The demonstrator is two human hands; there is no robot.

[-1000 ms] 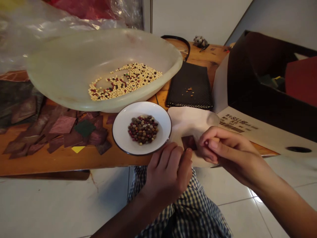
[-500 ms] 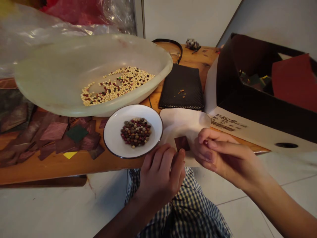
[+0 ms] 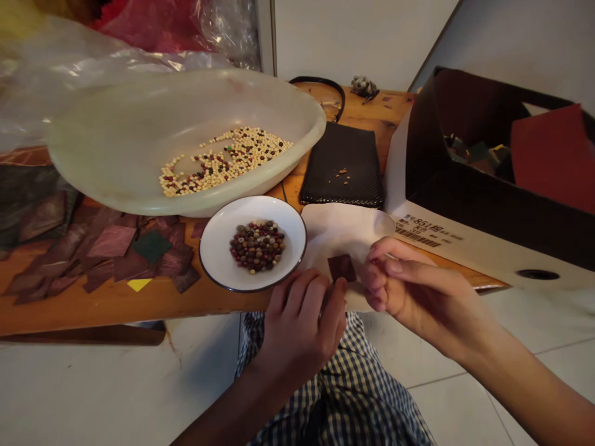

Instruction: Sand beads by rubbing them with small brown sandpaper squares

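Clamping a tilted dark square (image 3: 341, 267), left hand (image 3: 302, 328) sits beside right hand (image 3: 409, 291), grip pinched together.

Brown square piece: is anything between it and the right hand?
Nothing visible. The brown square piece is held at the thumb tip of the left hand over the white sheet; the right hand, pinched shut, is just beside it across a bare gap.

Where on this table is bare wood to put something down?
Bare wood runs along the near edge, before the paper squares, left of the white dish. A patch lies behind the black pouch. Crowded: basin, white paper, left hand with dark square, right hand.
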